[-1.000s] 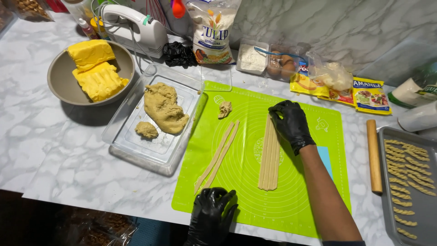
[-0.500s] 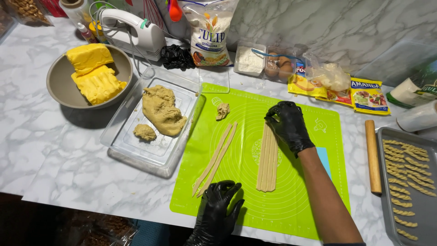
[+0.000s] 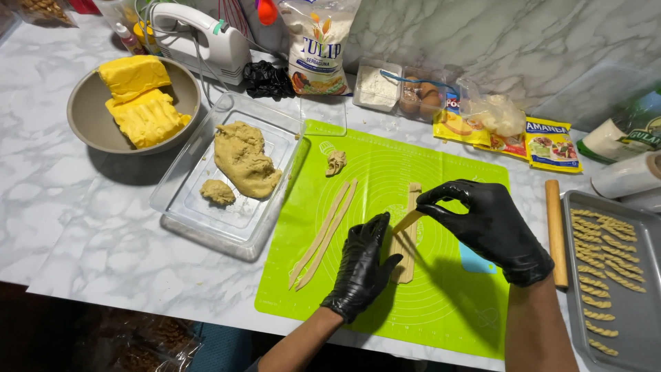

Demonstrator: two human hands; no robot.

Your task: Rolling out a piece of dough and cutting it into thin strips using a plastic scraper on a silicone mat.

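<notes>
Dough strip [image 3: 407, 222], thin and pale, rises at a slant off the green silicone mat [image 3: 441, 172] at the worktop's near edge, pinched at its upper end by the right hand [image 3: 492, 231].

From left to right: a grey bowl [image 3: 86, 114] of yellow butter blocks sits near the far left corner. A clear tray [image 3: 275, 127] beside it holds a large lump of uncut dough [image 3: 244, 158]. On the mat's left part lie two long strips [image 3: 323, 234], not yet shaped. The left hand [image 3: 361, 269], black-gloved, presses flat, fingers spread, on the cut slab [image 3: 406, 258] at mid-mat. The right hand's thumb and forefinger close on the lifted strip; other fingers are curled loosely. At the right edge, a baking tray [image 3: 644, 324] already carries rows of twisted pieces [image 3: 602, 258], with room left. Much dough seems to remain.
</notes>
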